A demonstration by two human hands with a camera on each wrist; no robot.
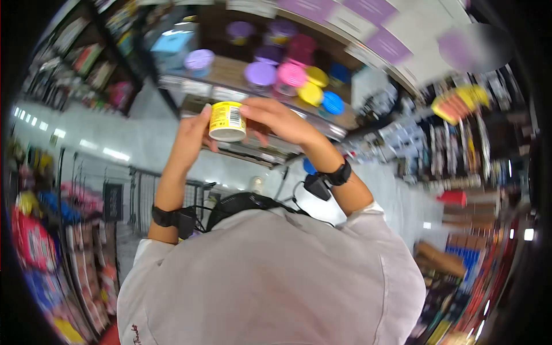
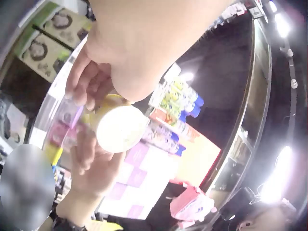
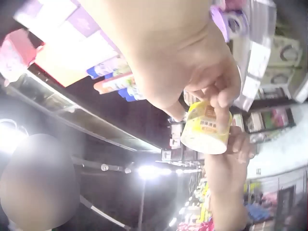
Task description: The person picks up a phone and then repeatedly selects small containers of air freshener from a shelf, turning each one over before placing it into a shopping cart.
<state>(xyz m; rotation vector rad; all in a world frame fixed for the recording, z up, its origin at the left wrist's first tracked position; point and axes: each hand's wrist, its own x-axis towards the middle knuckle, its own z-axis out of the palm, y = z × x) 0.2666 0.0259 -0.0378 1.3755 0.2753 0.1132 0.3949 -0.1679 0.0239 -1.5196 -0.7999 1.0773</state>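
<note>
A yellow tub [image 1: 228, 122] with a barcode label is held up in front of the chest, its pale round base tipped toward the head camera. My left hand [image 1: 191, 135] grips it from the left, thumb along its side. From the other side my right hand [image 1: 279, 119] holds it, fingers at its upper right edge. In the left wrist view the tub's base [image 2: 122, 129] shows as a bright white disc between both hands. The right wrist view shows printed characters on the yellow tub [image 3: 206, 127], with right-hand fingers bent over it.
Behind the hands, a shelf bears tubs with purple [image 1: 260, 73], pink [image 1: 292, 75], yellow [image 1: 310, 94] and blue [image 1: 333, 103] lids. A light blue box [image 1: 172, 49] stands at its left. Store aisles with stocked racks [image 1: 460, 144] lie on both sides. Spray cans [image 2: 180, 101] stand higher up.
</note>
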